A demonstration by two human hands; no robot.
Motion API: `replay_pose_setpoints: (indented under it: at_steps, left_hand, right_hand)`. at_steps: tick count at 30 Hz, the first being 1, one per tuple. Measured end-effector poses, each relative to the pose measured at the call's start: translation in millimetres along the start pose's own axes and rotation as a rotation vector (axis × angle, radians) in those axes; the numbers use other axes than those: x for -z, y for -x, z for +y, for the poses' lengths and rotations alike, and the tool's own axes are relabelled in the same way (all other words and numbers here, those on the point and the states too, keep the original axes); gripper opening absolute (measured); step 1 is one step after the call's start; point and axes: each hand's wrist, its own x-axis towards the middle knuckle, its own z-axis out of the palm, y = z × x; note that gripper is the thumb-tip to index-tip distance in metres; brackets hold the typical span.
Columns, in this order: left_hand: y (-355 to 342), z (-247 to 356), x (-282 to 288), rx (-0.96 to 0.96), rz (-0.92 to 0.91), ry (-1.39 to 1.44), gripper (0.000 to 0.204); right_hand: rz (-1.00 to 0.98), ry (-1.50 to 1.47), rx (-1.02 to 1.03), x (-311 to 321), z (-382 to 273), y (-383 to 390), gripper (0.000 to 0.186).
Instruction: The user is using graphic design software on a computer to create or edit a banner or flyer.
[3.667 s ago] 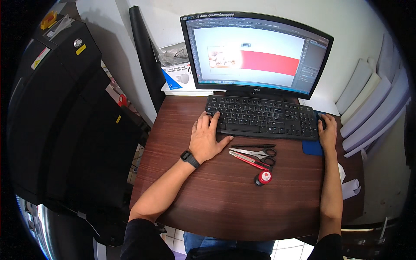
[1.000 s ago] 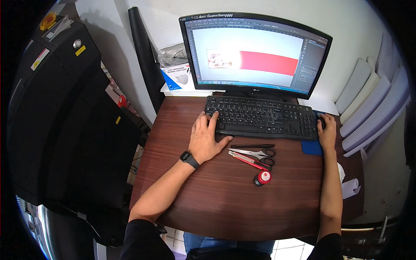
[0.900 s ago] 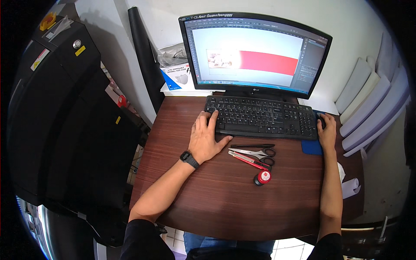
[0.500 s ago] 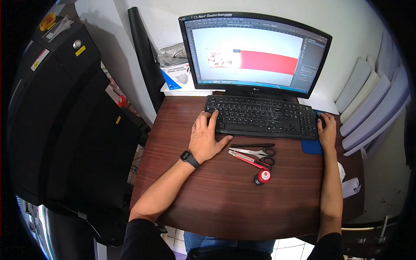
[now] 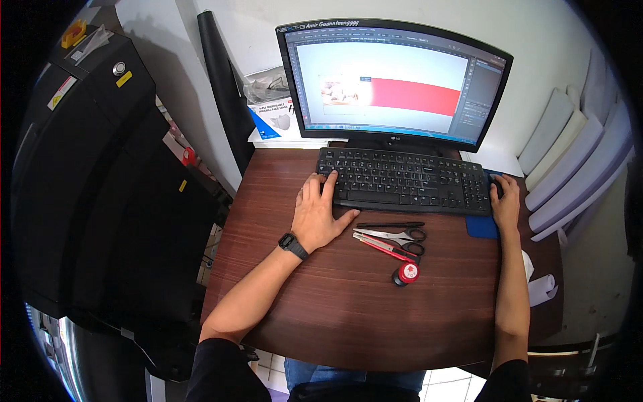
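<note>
One large black machine (image 5: 100, 187) stands beyond the left edge of the brown desk (image 5: 375, 315), and one long black roll (image 5: 224, 90) leans near the desk's far left corner. One white and blue box (image 5: 274, 117) sits at that corner. The left hand (image 5: 315, 211), wearing one black watch (image 5: 293, 246), lies palm down on the left half of the surface; its fingers are loosely spread and grip nothing, the fingertips touching the left end of the one black keyboard (image 5: 408, 181), the thumb held well out to the right, by the keyboard's near edge. Behind the keyboard, along the far edge, one monitor (image 5: 395, 80) shows one picture beside a red band. Mid-surface, nearer the hands than the keyboard, lie one black pen (image 5: 392, 224), one pair of scissors (image 5: 398, 236), one red cutter (image 5: 385, 247) and one red-topped round stamp (image 5: 406, 273). Towards the right edge, on one blue mouse pad (image 5: 481, 228), the right hand (image 5: 508, 201) curls over one dark mouse (image 5: 496, 184), mostly hidden, thumb along its left side. One small paper roll (image 5: 542, 291) lies at the right edge; beyond stand several pale rolls (image 5: 556, 134), overlapping too much to count.
</note>
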Motion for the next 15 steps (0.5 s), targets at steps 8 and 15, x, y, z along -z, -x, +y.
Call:
replay_pose_setpoints:
  at_steps: [8, 15]
  left_hand:
    - [0.9, 0.2, 1.5, -0.005, 0.004, -0.014, 0.096]
    - [-1.3, 2.8, -0.5, -0.016, 0.024, -0.016, 0.095]
  right_hand:
    - [-0.004, 0.005, 0.005, -0.3, -1.6, 0.4, 0.03]
    - [0.006, 0.019, 0.003, 4.0, 3.1, 1.0, 0.031]
